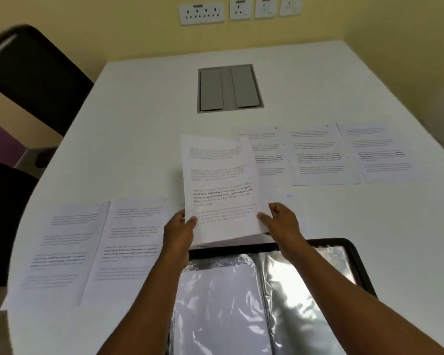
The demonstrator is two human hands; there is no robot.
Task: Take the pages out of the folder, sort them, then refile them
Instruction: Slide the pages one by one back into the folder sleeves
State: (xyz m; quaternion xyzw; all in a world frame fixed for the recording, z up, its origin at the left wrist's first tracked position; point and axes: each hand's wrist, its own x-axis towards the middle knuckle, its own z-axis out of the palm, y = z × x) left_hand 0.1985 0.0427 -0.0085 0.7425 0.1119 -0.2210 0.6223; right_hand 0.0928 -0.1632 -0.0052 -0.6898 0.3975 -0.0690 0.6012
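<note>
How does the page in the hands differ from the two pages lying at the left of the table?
The held page is lifted, tilted and curved, gripped by both the left hand and right hand above the open folder; the two left pages lie flat on the table, side by side and untouched. All are white sheets of printed text.

I see a white desk (144, 129) with a grey two-flap panel (230, 88) set into it toward the far edge. The page held up (221, 185) is white with grey print and one block of bold black lines in the middle. The pages along the left edge (92, 249) and those near the right edge (344, 155) are white with the same faint grey text and bold bands. The folder (354, 254) at the near edge has a black rim and shiny, silvery clear sleeves. The wall (113, 26) is pale yellow, its sockets (201, 13) white, the chair (34, 73) black.
</note>
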